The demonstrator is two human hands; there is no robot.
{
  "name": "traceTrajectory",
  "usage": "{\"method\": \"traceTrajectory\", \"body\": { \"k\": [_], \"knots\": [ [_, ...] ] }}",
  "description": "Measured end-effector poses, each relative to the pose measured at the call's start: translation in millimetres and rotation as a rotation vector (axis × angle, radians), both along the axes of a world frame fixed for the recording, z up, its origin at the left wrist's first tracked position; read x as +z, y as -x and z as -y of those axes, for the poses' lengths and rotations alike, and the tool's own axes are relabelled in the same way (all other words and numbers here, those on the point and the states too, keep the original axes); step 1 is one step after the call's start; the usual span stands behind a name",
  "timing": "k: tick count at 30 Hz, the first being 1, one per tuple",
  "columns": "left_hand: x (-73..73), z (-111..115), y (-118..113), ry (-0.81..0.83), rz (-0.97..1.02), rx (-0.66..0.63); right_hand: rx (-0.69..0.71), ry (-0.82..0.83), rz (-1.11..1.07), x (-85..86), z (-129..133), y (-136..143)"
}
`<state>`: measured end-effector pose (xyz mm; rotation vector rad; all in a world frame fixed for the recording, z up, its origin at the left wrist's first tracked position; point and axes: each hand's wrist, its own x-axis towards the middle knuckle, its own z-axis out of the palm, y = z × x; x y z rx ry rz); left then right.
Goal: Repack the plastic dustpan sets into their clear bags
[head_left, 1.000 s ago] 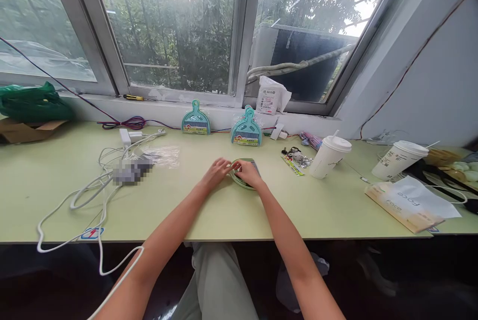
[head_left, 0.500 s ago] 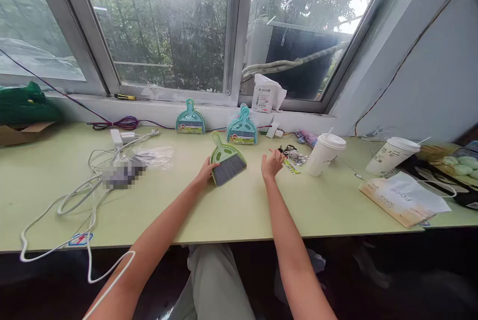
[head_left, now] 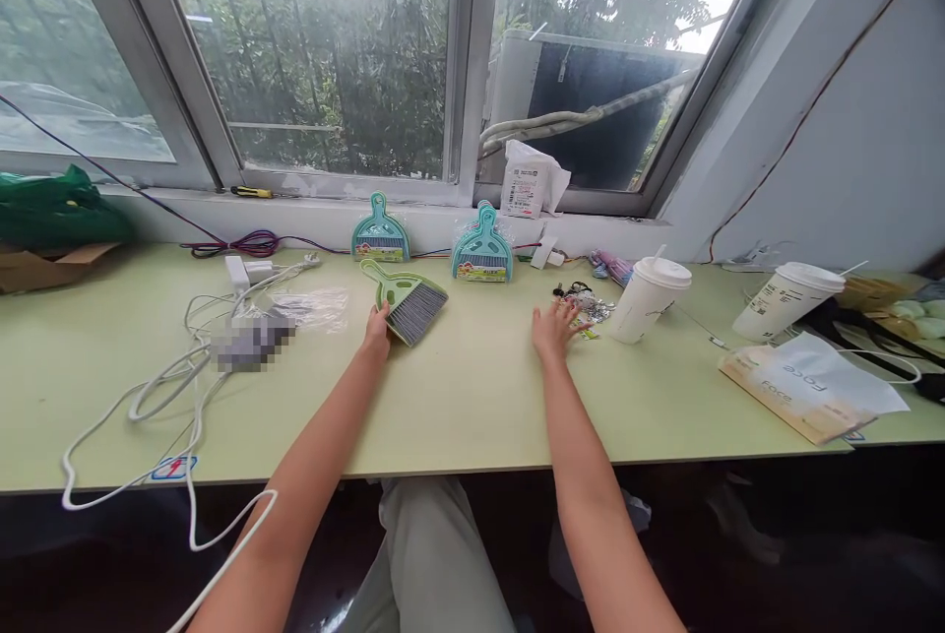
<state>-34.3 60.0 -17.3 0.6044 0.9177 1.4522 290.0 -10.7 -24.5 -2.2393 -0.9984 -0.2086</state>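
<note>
The left hand (head_left: pixel 376 330) rests on the pale green tabletop (head_left: pixel 458 407) with its fingertips against the near corner of a small green plastic dustpan with a grey-bristled brush nested in it (head_left: pixel 406 299); the fingers look loosely curled against the pan's edge and not wrapped around it, so this is a touch, not a firm grasp. The dustpan set lies flat, handle pointing away to the left, just in front of 2 teal packaged dustpan sets (head_left: pixel 380 236) leaning on the sill. The right hand (head_left: pixel 555 328) lies spread and holds nothing, fingers splayed on the table beside a bunch of keys and trinkets (head_left: pixel 583 300). Just past those stands a white lidded paper cup with a straw (head_left: pixel 648 296). To the left, a tangle of white charging cables (head_left: pixel 192 357) and a crumpled clear plastic wrapper (head_left: pixel 314 306) lie near the pan. As I judge it, a light push could skid the pan into the wrapper or cables, and the brush may slip out; a careless reach on the right could tip the cup.
</note>
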Motion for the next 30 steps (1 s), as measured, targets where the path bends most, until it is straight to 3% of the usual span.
{"method": "traceTrajectory", "body": {
  "k": [2,4,8,11,15,20,23,27,30],
  "knots": [
    [2.0,-1,1,0.031,0.045,-0.001,0.016,0.036,-0.078,-3.5,2,-9],
    [4.1,-1,1,0.04,0.081,0.006,0.207,0.043,-0.111,-5.3,0,1],
    [5.6,-2,0,0.019,0.114,0.012,0.761,0.03,-0.082,-5.4,-11,60],
    [4.8,-1,0,0.017,0.116,0.012,0.896,0.017,-0.021,-6.5,-13,96],
    [1.4,-3,2,0.032,0.113,0.017,0.853,0.025,-0.019,-3.5,-6,103],
    [-2.9,-8,1,-0.013,0.106,0.007,0.567,0.034,0.031,5.3,2,108],
    [-3.4,-8,-2,-0.003,0.073,-0.002,0.484,0.128,0.054,4.1,4,126],
    [-5.3,-9,-3,0.007,0.076,0.0,0.603,0.276,0.012,-0.9,4,136],
    [-6.6,-10,-1,-0.006,0.084,0.001,0.676,0.233,-0.048,2.0,2,124]
  ]
}}
